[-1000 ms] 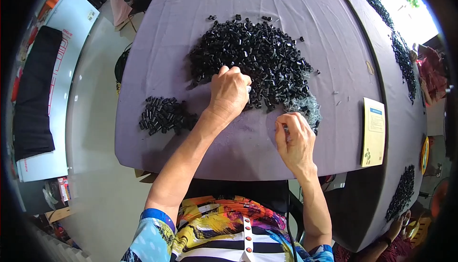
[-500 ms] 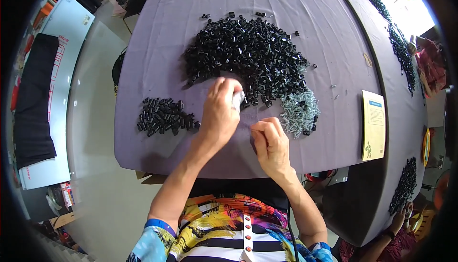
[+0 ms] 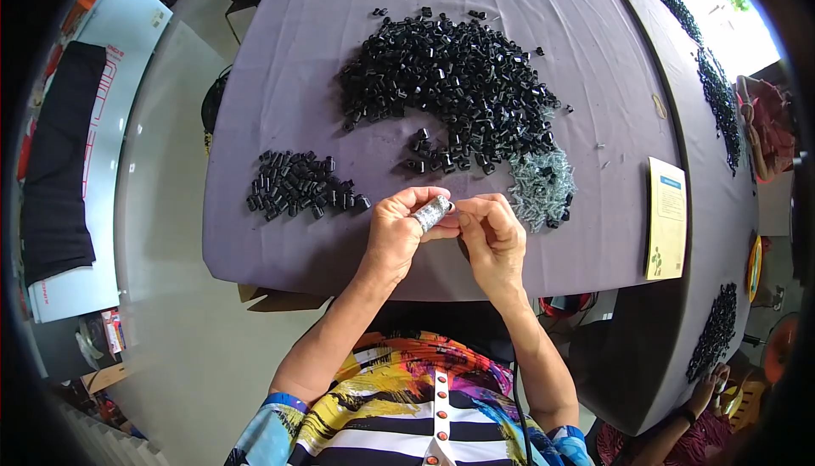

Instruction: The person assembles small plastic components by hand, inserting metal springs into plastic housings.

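My left hand (image 3: 397, 235) and my right hand (image 3: 492, 241) meet fingertip to fingertip above the near part of the table. A finger of my left hand wears a whitish wrap (image 3: 431, 212), and a small dark piece shows at the tips of that hand. My right hand is closed in a pinch; what it holds is too small to make out. Beyond them spreads a large heap of small black plastic pieces (image 3: 450, 84). A smaller group of black pieces (image 3: 301, 184) lies to the left. Beside my right hand is a pile of pale, thin pin-like pieces (image 3: 541, 186).
A yellow printed booklet (image 3: 666, 220) lies at the table's right edge, with a rubber band (image 3: 659, 106) farther back. More black pieces (image 3: 715, 330) lie on the adjoining table, near another person's hand (image 3: 709, 390). A white box (image 3: 93, 177) with black cloth stands left.
My left hand has come back from the edge of the large heap to my right hand, and their fingertips now meet. My right hand stays pinched. The whole view has shifted slightly.
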{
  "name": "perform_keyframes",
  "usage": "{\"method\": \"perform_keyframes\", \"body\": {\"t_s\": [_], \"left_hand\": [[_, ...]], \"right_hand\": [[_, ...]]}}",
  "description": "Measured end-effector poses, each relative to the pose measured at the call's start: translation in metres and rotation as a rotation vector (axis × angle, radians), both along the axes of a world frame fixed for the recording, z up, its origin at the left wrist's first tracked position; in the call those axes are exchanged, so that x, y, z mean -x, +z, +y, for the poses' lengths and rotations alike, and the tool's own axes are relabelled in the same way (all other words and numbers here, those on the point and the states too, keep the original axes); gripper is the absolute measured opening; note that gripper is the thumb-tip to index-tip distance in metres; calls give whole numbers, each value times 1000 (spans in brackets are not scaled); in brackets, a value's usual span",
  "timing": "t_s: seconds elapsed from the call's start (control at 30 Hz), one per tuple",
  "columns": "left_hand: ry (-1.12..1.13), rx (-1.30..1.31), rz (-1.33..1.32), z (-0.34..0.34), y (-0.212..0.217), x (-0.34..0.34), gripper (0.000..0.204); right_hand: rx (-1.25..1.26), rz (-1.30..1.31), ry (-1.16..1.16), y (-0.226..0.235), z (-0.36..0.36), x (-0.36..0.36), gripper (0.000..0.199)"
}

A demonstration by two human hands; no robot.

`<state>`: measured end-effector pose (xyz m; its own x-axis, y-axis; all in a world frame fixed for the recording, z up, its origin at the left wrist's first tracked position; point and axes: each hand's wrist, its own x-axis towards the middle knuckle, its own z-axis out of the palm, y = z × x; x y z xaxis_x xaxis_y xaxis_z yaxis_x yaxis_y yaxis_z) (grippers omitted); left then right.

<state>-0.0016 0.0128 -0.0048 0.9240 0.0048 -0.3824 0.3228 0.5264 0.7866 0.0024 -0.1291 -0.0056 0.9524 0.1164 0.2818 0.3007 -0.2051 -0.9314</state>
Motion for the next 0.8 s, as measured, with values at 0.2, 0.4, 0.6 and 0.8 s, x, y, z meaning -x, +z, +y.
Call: {"method": "perform_keyframes", "body": {"t_s": [0.2, 0.4, 0.6, 0.8], "left_hand": [[-47, -35, -11, 1, 0, 1, 18], [-62, -106, -58, -1, -1, 3, 18], [-70, -117, -54, 0, 0, 3, 18], [-97, -204, -142, -2, -5, 7, 15]], "right_hand": [[-97, 42, -4, -10, 1, 1, 12], [-118, 101, -20, -10, 2, 2, 13], [27, 10, -22, -4, 2, -1, 16], [139, -47, 30, 3, -3, -4, 18]]}}
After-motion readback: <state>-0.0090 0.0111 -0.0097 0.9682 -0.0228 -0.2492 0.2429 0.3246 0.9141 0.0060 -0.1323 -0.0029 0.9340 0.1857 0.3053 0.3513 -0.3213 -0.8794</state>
